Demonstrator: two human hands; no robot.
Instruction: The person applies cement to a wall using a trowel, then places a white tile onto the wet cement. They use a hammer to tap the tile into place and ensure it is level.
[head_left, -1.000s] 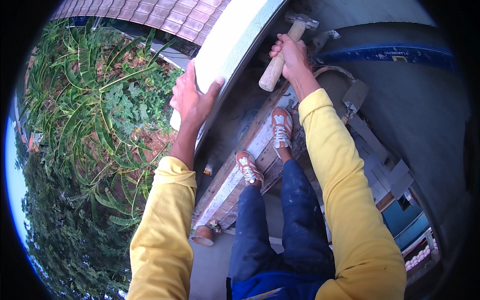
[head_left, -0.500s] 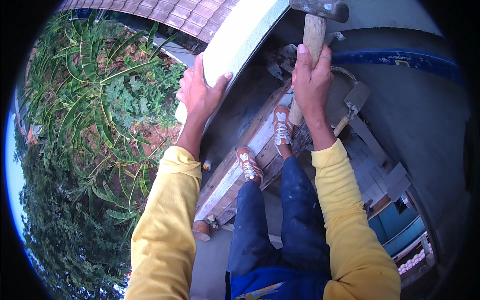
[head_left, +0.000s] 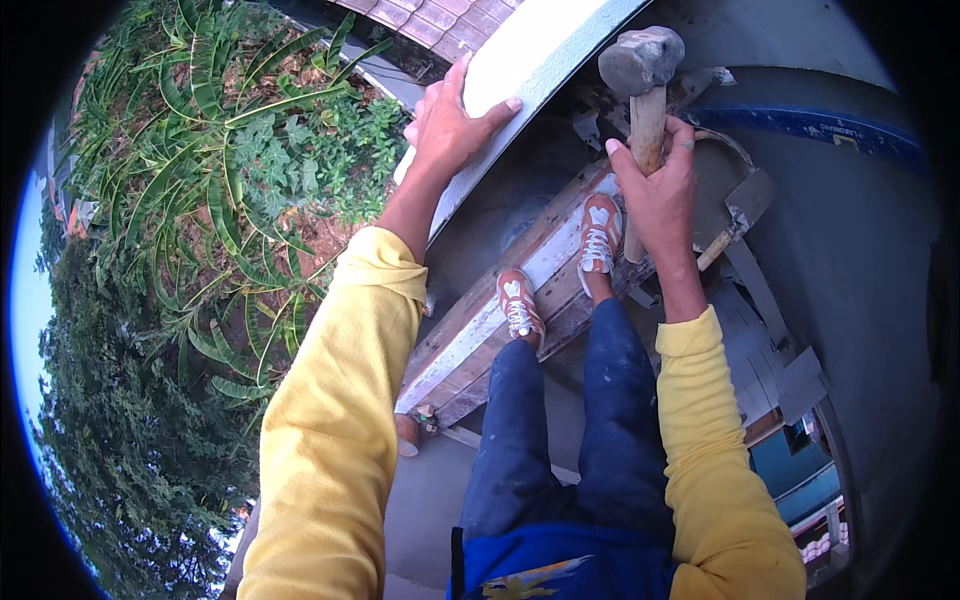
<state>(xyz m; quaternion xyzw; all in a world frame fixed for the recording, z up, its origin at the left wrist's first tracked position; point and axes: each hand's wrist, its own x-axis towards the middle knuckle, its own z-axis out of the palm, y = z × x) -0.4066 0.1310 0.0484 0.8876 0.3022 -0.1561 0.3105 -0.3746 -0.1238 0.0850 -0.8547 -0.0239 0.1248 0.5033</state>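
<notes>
My left hand (head_left: 448,125) grips a white wall ledge (head_left: 535,62), with its fingers over the outer side and its thumb lying along the inner edge. In my right hand (head_left: 668,185) is a club hammer (head_left: 643,62), held partway along its worn wooden handle. The hammer's grey head points up and away from me, clear of the ledge. The lower end of the handle hangs below my fist, near my right shoe (head_left: 600,235).
I stand on wooden planks (head_left: 470,340) beside the wall. A trowel (head_left: 745,205) lies to the right of my right hand, near a blue level-like bar (head_left: 810,125). Boards (head_left: 760,370) lie lower right. Beyond the ledge are plants (head_left: 300,170) and a tiled roof (head_left: 440,25).
The hammer has tipped, so its round striking face now shows, and its head sits lower in view. My left hand stays on the ledge. The whole view has shifted slightly.
</notes>
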